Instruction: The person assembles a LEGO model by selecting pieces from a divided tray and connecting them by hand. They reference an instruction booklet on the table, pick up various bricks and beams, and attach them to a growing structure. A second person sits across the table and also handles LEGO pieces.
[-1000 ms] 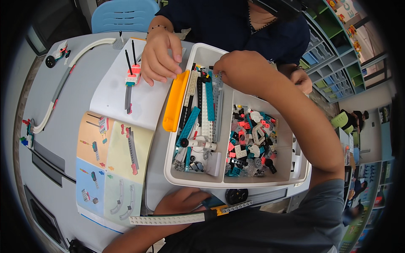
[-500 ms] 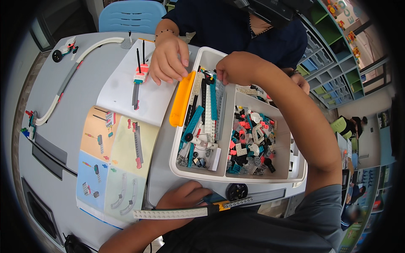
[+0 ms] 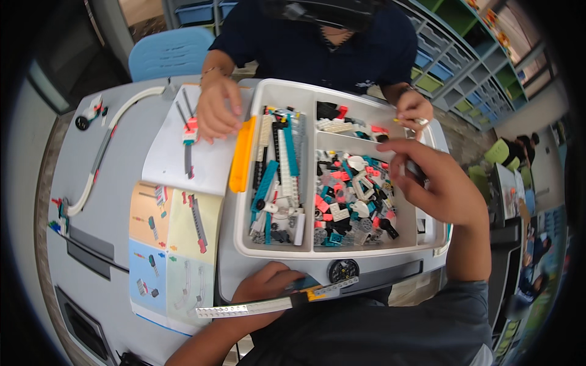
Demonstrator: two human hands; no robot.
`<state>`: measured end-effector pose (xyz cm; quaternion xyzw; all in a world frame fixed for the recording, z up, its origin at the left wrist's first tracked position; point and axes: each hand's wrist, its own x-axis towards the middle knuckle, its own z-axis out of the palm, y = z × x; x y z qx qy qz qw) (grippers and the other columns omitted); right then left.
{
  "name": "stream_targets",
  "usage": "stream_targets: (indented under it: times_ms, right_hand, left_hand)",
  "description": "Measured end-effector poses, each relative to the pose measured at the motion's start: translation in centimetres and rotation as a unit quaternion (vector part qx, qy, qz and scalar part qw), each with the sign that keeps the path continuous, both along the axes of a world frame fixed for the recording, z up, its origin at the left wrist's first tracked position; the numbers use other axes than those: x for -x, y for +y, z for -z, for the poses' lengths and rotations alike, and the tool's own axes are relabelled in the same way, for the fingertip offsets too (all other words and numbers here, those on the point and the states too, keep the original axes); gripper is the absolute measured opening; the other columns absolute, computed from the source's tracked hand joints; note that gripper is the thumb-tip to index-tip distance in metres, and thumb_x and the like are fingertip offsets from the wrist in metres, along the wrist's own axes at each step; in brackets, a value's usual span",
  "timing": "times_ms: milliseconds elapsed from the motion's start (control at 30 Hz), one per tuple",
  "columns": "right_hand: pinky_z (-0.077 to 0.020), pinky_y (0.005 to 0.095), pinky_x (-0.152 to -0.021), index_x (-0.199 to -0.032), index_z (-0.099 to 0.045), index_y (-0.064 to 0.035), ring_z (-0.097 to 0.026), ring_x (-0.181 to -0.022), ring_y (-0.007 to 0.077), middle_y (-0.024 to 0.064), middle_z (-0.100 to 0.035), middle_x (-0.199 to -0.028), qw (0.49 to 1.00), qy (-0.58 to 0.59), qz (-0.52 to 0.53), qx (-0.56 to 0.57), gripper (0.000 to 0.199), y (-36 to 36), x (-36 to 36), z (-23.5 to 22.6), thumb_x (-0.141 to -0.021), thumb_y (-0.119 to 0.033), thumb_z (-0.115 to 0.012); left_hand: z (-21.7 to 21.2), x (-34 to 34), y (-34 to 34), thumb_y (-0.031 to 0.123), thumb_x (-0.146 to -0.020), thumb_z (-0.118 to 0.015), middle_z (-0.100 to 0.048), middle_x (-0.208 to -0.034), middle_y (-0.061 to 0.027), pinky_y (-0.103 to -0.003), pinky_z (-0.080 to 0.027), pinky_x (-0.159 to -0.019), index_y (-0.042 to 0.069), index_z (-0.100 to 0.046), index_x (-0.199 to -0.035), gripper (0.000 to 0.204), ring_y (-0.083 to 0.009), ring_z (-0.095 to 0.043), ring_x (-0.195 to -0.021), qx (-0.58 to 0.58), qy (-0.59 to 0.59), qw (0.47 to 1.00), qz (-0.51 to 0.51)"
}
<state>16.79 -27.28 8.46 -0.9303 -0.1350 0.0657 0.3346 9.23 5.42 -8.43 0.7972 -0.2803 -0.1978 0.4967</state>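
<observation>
My left hand (image 3: 268, 282) is closed at the table's near edge, with a dark teal piece at its fingertips. That piece appears to belong to a building-brick model. The model's white curved beam (image 3: 244, 308) lies across my wrist. A yellow piece (image 3: 318, 293), a grey beam and a black wheel (image 3: 343, 271) are at its right end. My right hand (image 3: 436, 183) hovers over the right side of the white brick box (image 3: 274, 249). Its fingers are curved and apart, and I see no piece held in them. Small mixed bricks (image 3: 360, 201) fill the compartment beside it.
Across the table, a person's left hand (image 3: 217, 113) rests near the box's yellow handle (image 3: 242, 155); their right hand (image 3: 415, 113) holds a small pale piece. An instruction booklet (image 3: 174, 244) lies left, with a small brick model (image 3: 189, 137) on its upper page. Farther left is a curved track (image 3: 107, 146).
My right hand has left the long-beam compartment and moved right and nearer, opening its fingers. The other person's right hand has come up by the box. My left hand stays on the model.
</observation>
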Motion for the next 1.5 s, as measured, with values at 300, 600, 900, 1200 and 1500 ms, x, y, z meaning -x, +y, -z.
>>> stream_targets:
  times_ms: [300,600,900,1200,1500]
  right_hand:
    - [-0.0490,0.0341,-0.089,-0.128,-0.060,0.0053,-0.064,-0.094,0.0189,0.0139,-0.068,-0.097,0.926,-0.173,0.225,-0.249,0.025,-7.5,15.1,8.3,-0.107,-0.007,-0.052]
    - [-0.0494,0.0342,-0.096,-0.129,-0.062,0.0008,-0.067,-0.102,0.0199,0.0117,-0.070,-0.105,0.954,-0.164,0.182,-0.175,0.025,-6.5,14.5,10.0,-0.113,-0.015,-0.051]
    - [-0.0493,0.0320,-0.094,-0.129,-0.063,0.0020,-0.067,-0.105,0.0187,0.0136,-0.072,-0.113,0.962,-0.151,0.175,-0.143,0.023,-4.2,14.1,10.0,-0.110,-0.007,-0.052]
    - [-0.0511,0.0332,-0.082,-0.117,-0.071,-0.0002,-0.066,-0.089,0.0247,0.0131,-0.074,-0.105,0.969,-0.197,0.137,-0.065,0.027,-3.2,12.2,7.6,-0.096,0.010,-0.058]
    - [-0.0522,0.0392,-0.089,-0.126,-0.070,-0.0043,-0.063,-0.099,0.0310,0.0138,-0.070,-0.112,0.971,-0.205,0.117,-0.046,0.051,-5.5,12.9,8.4,-0.081,0.014,-0.054]
  left_hand:
    - [-0.1,0.3,0.0,0.007,-0.079,-0.078,-0.066,-0.113,-0.0107,-0.038,-0.058,-0.086,0.009,-0.074,-0.125,0.046,-0.0281,-0.070,-0.100,-0.040,-0.039,0.998,-0.007]
    - [0.8,1.2,-0.1,0.013,-0.087,-0.080,-0.064,-0.113,-0.0096,-0.041,-0.057,-0.086,0.008,-0.070,-0.121,0.035,-0.0312,-0.069,-0.102,-0.013,-0.100,0.994,-0.027]
    - [1.1,1.5,-0.3,0.016,-0.090,-0.079,-0.064,-0.110,-0.0095,-0.041,-0.057,-0.084,0.008,-0.071,-0.118,0.030,-0.0311,-0.069,-0.098,0.005,-0.125,0.992,-0.019]
    - [-0.2,1.3,-0.4,0.017,-0.084,-0.086,-0.068,-0.107,-0.0111,-0.037,-0.058,-0.082,0.006,-0.075,-0.117,0.036,-0.0280,-0.072,-0.095,-0.047,-0.075,0.995,-0.053]
    - [-1.1,1.2,-1.6,0.013,-0.084,-0.087,-0.069,-0.099,-0.0119,-0.037,-0.057,-0.078,0.002,-0.077,-0.105,0.026,-0.0271,-0.071,-0.089,-0.045,-0.088,0.993,-0.072]
